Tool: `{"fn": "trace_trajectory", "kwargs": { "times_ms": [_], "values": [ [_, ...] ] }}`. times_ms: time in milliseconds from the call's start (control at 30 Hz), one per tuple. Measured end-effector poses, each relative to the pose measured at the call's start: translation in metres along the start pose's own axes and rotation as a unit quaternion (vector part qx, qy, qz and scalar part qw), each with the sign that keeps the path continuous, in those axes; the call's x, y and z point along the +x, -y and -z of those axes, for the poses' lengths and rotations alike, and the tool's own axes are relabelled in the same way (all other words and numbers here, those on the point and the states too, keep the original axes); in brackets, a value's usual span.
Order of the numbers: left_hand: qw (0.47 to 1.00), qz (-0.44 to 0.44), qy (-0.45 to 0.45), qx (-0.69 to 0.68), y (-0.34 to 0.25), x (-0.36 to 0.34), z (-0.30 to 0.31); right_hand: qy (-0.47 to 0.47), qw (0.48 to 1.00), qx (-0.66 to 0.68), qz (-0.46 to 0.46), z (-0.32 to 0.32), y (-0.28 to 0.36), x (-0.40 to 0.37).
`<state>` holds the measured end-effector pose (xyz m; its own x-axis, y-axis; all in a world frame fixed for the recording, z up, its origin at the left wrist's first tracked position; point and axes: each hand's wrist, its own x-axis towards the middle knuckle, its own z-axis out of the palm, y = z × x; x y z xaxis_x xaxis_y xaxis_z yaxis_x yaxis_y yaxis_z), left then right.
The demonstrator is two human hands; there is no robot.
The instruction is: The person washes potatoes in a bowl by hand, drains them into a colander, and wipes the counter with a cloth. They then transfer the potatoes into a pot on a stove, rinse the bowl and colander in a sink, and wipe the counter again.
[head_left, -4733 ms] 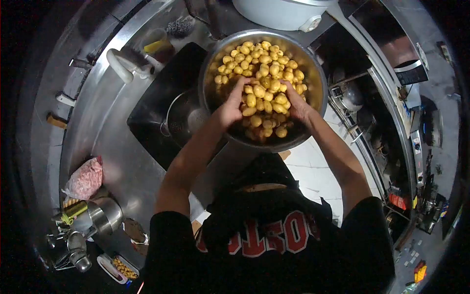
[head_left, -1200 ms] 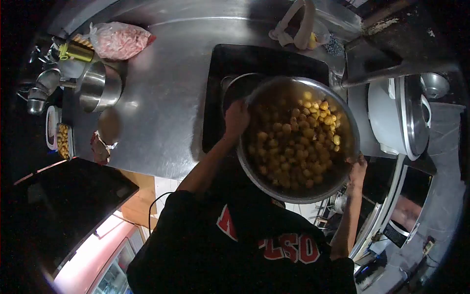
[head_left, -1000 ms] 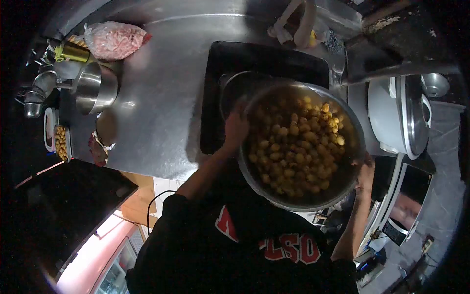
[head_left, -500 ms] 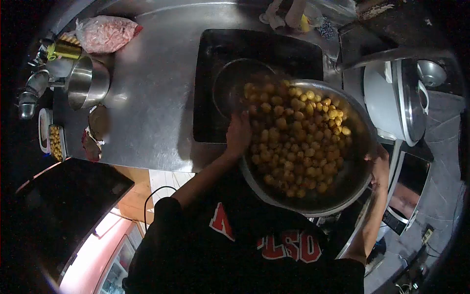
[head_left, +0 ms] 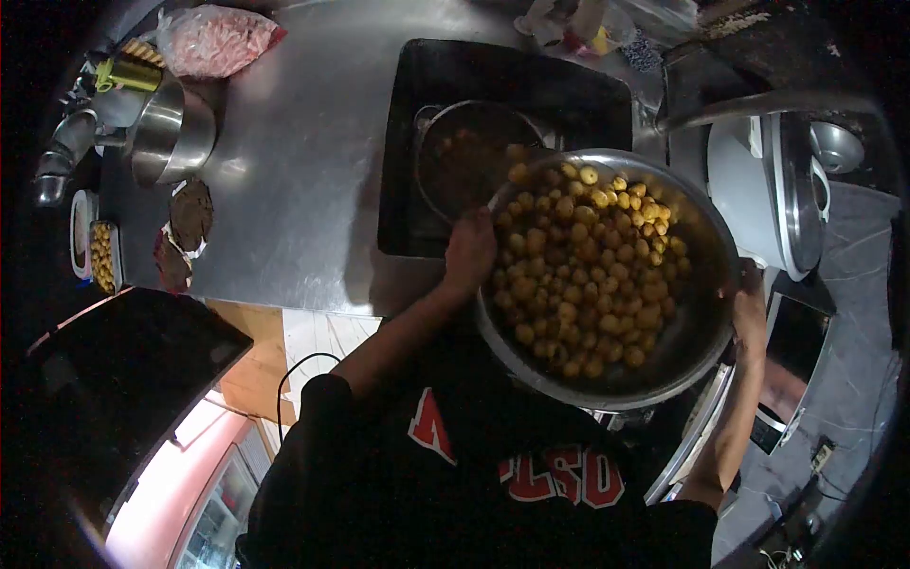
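Note:
A wide steel bowl point(head_left: 697, 356) full of small round yellow-brown pieces point(head_left: 588, 275) is held tilted over the near right corner of a dark sink point(head_left: 408, 209). My left hand point(head_left: 471, 248) grips its left rim; my right hand point(head_left: 749, 308) grips its right rim. At the bowl's far left edge, some pieces lie at the rim over a round pan point(head_left: 441, 180) in the sink. Brownish pieces show dimly inside that pan. The fingers of both hands are partly hidden by the bowl.
A steel pot point(head_left: 175, 137), a plastic bag of pink pieces point(head_left: 213, 43) and a small tray of yellow pieces point(head_left: 102, 256) are at the left. A dark cloth point(head_left: 191, 216) lies on the counter. A large white lidded pot point(head_left: 744, 190) stands at the right.
The view has shifted slightly. The pan in the sink shows more clearly, with pieces now visible in it. The pieces in the bowl have moved, and both hands still hold the rim.

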<state>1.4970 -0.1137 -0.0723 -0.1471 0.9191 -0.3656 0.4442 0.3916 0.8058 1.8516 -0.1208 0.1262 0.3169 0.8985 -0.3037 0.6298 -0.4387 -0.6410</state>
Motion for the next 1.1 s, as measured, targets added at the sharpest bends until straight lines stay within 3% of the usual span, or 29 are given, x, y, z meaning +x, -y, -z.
{"fn": "trace_trajectory", "kwargs": {
  "times_ms": [33, 133, 200, 267, 333, 400, 467, 533, 600, 667, 700, 767, 833, 867, 933, 1000, 1100],
  "values": [
    [1.0, 0.002, 0.001, 0.0, 0.003, -0.001, -0.001, -0.004, 0.998, -0.044, 0.055, 0.0, -0.003, 0.003],
    [0.998, -0.052, -0.03, -0.019, 0.006, 0.004, -0.005, -0.017, 0.993, -0.083, 0.082, -0.005, 0.017, 0.0],
    [0.999, 0.041, 0.018, 0.011, -0.007, 0.005, 0.003, 0.022, 0.995, -0.037, 0.088, -0.003, 0.022, 0.007],
    [0.999, 0.035, 0.018, 0.005, -0.011, 0.004, 0.007, 0.061, 0.994, 0.011, 0.095, -0.003, 0.03, 0.015],
    [0.999, 0.029, 0.018, -0.001, -0.011, 0.005, 0.008, 0.072, 0.99, -0.111, 0.058, -0.003, 0.042, 0.024],
    [0.992, 0.095, 0.084, 0.002, -0.012, 0.008, 0.011, 0.075, 0.991, -0.077, 0.078, -0.003, 0.034, 0.038],
    [0.993, 0.085, 0.083, -0.003, -0.015, 0.007, 0.016, 0.078, 0.992, -0.041, 0.095, 0.002, 0.031, 0.052],
    [0.994, 0.073, 0.085, -0.008, -0.016, 0.01, 0.02, 0.109, 0.986, -0.099, 0.075, 0.004, 0.036, 0.063],
    [0.96, 0.214, 0.182, -0.013, -0.011, 0.021, 0.021, 0.108, 0.98, -0.159, 0.045, -0.002, 0.056, 0.066],
    [0.967, 0.167, 0.194, -0.02, -0.005, 0.028, 0.019, 0.095, 0.975, -0.201, 0.02, -0.008, 0.053, 0.084],
    [0.969, 0.144, 0.199, -0.024, -0.004, 0.031, 0.019, 0.102, 0.982, -0.118, 0.109, -0.016, 0.04, 0.097],
    [0.972, 0.126, 0.194, -0.03, -0.003, 0.035, 0.019, 0.106, 0.975, -0.035, 0.194, -0.016, 0.035, 0.111],
    [0.973, 0.132, 0.186, -0.034, 0.007, 0.047, 0.013, 0.119, 0.978, -0.164, 0.054, -0.028, 0.085, 0.1],
    [0.964, 0.139, 0.195, -0.115, 0.024, 0.058, -0.002, 0.124, 0.97, -0.207, 0.006, -0.033, 0.098, 0.099],
    [0.948, 0.144, 0.204, -0.195, 0.028, 0.067, -0.004, 0.145, 0.962, -0.23, 0.025, -0.042, 0.103, 0.114],
    [0.953, 0.219, 0.201, -0.057, 0.017, 0.072, 0.009, 0.167, 0.959, -0.23, 0.02, -0.055, 0.11, 0.129],
    [0.94, 0.244, 0.2, -0.128, 0.053, 0.098, -0.012, 0.201, 0.959, -0.197, 0.028, -0.083, 0.096, 0.175]
  ]
}}
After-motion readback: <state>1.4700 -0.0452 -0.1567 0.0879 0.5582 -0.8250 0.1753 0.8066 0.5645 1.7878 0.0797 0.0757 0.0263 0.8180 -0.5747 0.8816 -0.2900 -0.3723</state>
